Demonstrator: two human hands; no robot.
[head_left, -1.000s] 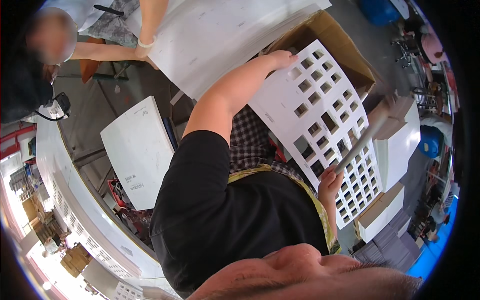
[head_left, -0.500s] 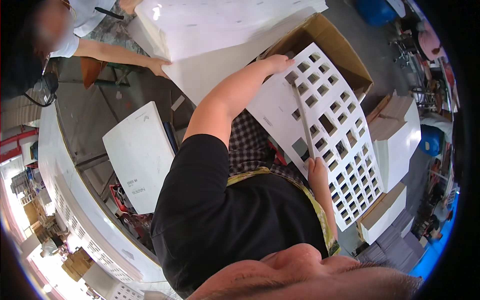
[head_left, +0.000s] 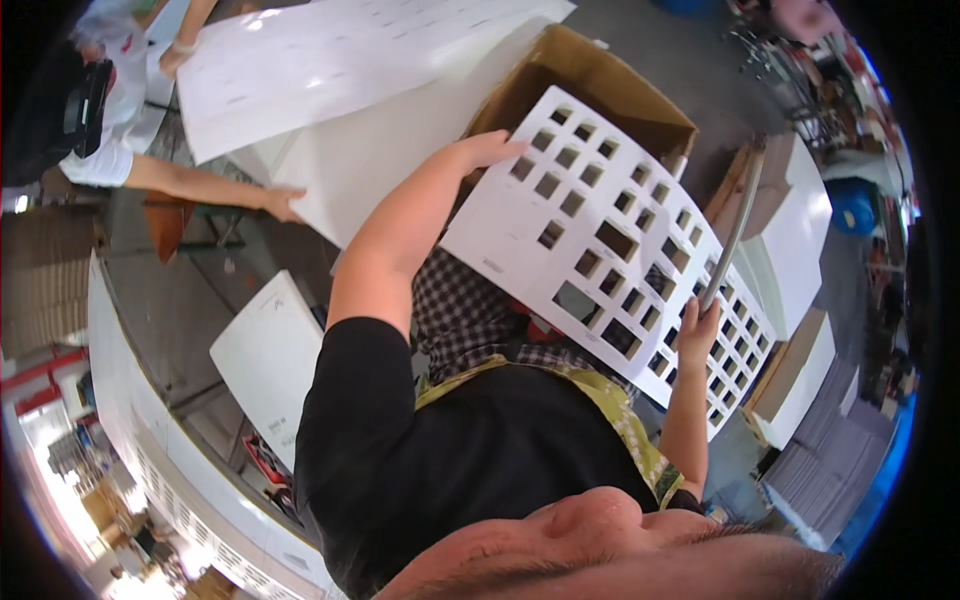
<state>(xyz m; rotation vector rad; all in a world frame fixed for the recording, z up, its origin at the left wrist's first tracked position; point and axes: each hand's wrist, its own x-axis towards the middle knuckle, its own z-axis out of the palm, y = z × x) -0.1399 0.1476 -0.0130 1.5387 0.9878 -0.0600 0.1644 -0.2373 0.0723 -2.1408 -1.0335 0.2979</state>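
A white sheet [head_left: 490, 225] with rows of square and oblong cut-outs lies at a slant in front of me; it looks thick or stacked. At its upper left edge my left hand [head_left: 488, 150] is closed on the margin. My right hand [head_left: 697, 330] is wrapped round the lower end of a slim grey rod [head_left: 738, 225], above the sheet's right part. The rod points up and away, its far end near the stacks at the right. Behind the sheet an open brown cardboard box [head_left: 560, 75] shows its dark inside.
At the upper left, a co-worker's hand [head_left: 283, 203] touches a large white sheet [head_left: 345, 170]; their other hand lifts a printed sheet [head_left: 330, 65]. A white board stack [head_left: 265, 355] stands at my left. White stacks [head_left: 795, 230] and grey stacked sheets [head_left: 825, 445] are at the right.
My right hand has lifted the rod off the cut-outs and swung it up to the right. The co-worker's printed sheet has been raised at its left corner. The whole view has shifted somewhat.
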